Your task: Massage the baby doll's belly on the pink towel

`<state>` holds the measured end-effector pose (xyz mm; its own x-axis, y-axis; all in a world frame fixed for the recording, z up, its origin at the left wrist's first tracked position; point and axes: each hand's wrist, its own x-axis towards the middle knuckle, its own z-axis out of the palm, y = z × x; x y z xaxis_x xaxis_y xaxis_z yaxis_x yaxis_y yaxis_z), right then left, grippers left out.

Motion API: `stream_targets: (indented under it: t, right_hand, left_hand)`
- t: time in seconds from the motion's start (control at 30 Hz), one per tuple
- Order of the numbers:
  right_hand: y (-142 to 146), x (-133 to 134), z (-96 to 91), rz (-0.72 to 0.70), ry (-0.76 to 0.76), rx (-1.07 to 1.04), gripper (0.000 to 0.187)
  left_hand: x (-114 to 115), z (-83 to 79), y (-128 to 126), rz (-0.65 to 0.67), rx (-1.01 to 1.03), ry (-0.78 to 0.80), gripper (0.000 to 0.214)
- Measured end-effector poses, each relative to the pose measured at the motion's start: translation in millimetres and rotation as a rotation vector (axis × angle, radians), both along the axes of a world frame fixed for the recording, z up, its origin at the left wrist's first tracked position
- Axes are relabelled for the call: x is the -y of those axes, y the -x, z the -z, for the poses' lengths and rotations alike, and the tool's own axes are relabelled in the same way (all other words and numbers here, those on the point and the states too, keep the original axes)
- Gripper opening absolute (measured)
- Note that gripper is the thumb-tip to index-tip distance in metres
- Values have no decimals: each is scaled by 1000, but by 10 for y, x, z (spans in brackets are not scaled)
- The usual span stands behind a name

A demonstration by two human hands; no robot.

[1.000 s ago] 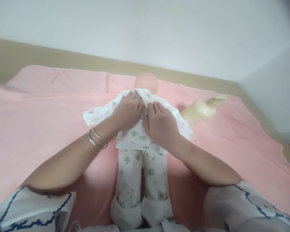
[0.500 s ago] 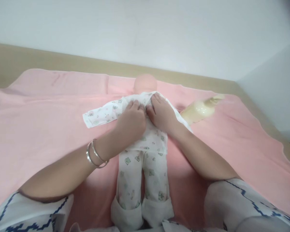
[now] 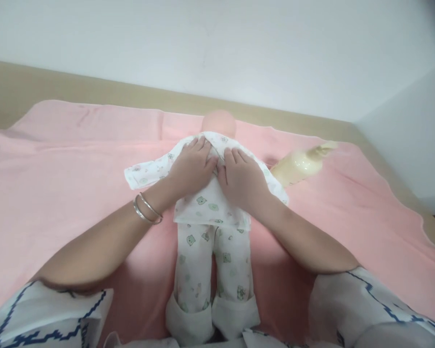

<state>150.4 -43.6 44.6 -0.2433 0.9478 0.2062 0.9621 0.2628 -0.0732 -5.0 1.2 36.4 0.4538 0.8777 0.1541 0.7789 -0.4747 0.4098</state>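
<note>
L hand (image 3: 194, 166), w/ fingers extended and grip released, is laid palm-down on upper pt. of the printed shirt (image 3: 213, 207); R hand (image 3: 242, 176) is set just beside it, likewise relaxed & flat, thumbs nearly brought together. Shirt's worn by the doll (image 3: 219, 123), stretched out mid-blanket (image 3: 76, 188), head at far end, trousers (image 3: 195, 270) pointed nearest the camera, cuffs turned up. Yellowish bottle (image 3: 299, 166) is seen lying R of doll, base end partly hidden by R-side sleeve. Two bangles (image 3: 137, 210) are worn on L wrist.
</note>
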Motion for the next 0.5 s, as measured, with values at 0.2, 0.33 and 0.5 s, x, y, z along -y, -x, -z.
stream_targets:
  t: [0.2, 0.33, 0.5]
  right_hand:
    - [25, 172, -186, -53, 54, 62, 52]
    - [-11, 62, -265, -26, 132, -26, 42]
    - [-94, -212, -99, -34, 114, -189, 46]
  left_hand:
    - [29, 82, -40, -116, 113, 19, 62]
    - [42, 67, -54, -127, 104, 25, 62]
    - [117, -22, -85, -145, 55, 37, 62]
